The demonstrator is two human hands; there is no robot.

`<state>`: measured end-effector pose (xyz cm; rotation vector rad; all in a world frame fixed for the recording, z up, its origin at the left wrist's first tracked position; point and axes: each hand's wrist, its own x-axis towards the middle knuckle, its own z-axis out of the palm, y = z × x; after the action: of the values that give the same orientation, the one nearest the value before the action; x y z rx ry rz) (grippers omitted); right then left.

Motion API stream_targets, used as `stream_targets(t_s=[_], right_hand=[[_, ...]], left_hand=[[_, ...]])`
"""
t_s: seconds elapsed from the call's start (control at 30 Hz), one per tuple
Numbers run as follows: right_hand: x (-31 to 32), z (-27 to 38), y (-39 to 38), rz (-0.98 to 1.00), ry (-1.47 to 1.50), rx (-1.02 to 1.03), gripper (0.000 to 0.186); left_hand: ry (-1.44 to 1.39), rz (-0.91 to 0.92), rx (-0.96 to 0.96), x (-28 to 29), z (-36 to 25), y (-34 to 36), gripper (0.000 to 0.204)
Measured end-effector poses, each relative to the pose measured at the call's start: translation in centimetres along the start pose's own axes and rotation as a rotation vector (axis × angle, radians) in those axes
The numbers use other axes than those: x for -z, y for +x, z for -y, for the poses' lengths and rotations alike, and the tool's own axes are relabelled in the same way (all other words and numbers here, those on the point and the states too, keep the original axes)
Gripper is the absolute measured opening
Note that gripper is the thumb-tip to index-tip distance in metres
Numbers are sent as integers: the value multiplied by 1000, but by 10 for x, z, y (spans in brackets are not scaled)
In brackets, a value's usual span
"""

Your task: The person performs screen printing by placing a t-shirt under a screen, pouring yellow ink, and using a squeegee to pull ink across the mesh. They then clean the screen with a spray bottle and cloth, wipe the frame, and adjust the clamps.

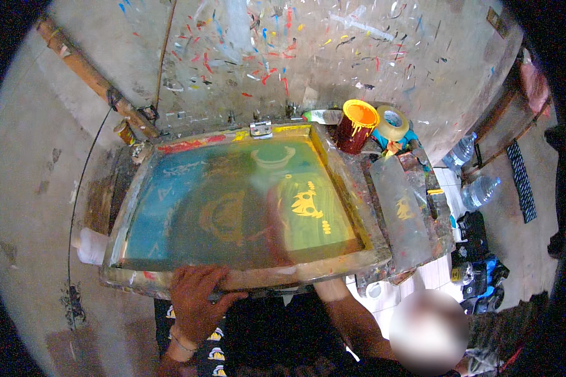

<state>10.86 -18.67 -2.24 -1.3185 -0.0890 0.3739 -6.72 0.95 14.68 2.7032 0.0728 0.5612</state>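
Observation:
A screen-printing frame (321,271) with a wooden rim and taut mesh lies in front of me. Its mesh is blue-green at the left and yellow-green at the right, with a yellow cartoon figure (305,204) showing at the right. My left hand (198,290) grips the near rim left of centre, fingers over the top and thumb stretched along the edge. The forearm (352,314) of my right arm passes under the near rim. Below the mesh, the right hand's fingers cannot be made out; only a dim reddish shape shows through. A metal hinge (261,130) sits on the far rim.
Right of the frame stand a dark red can (352,133) with orange-yellow ink and a tape roll (393,123). A grey flat plate (399,201) lies nearer. Water bottles (481,191) and dark bags (471,235) are farther right. A paint-marked wall (333,63) rises behind.

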Motion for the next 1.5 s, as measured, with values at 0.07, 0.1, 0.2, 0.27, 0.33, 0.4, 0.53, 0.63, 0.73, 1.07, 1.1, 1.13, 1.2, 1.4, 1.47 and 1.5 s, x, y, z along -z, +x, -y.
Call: stream_targets(t_s=[0.07,0.1,0.2,0.27,0.33,0.4,0.53,0.63,0.73,1.07,1.1,1.13,1.2,1.4,1.47,1.5], right_hand=[[1,1,2,-5,-12,-2,45],[3,1,2,-9,-13,-6,45],[6,3,2,-29,-21,-6,45],[6,4,4,-32,-23,2,45],[5,5,5,-43,-15,4,45],[3,4,5,-48,-15,6,46],[0,2,5,-68,-1,12,46],[1,4,7,-72,0,18,46],[5,6,10,-80,-9,30,46],[15,14,17,-98,-27,48,47],[14,14,17,-98,-26,52,47],[14,14,17,-100,-22,49,47],[14,15,18,-102,-16,49,47],[19,17,19,-106,-28,56,48],[21,18,18,-103,-24,52,48],[21,18,18,-104,-20,50,48]], left_hand=[[6,47,23,0,2,1,50],[27,37,18,0,3,1,50],[29,26,-2,-1,3,5,49],[26,40,-3,-1,2,6,49],[32,32,-2,-1,1,3,49],[36,19,-1,-2,2,1,50],[22,19,-19,-5,3,-1,51],[15,19,-11,-5,3,1,51],[40,33,-11,-3,3,1,52],[20,2,-52,-7,6,-4,53],[35,32,-24,-8,6,-4,54],[35,24,-23,-8,6,-4,54],[36,24,-14,-7,7,-5,54],[8,46,7,-10,7,-6,54],[0,32,10,-12,7,-6,54],[-1,28,2,-12,7,-7,54]])
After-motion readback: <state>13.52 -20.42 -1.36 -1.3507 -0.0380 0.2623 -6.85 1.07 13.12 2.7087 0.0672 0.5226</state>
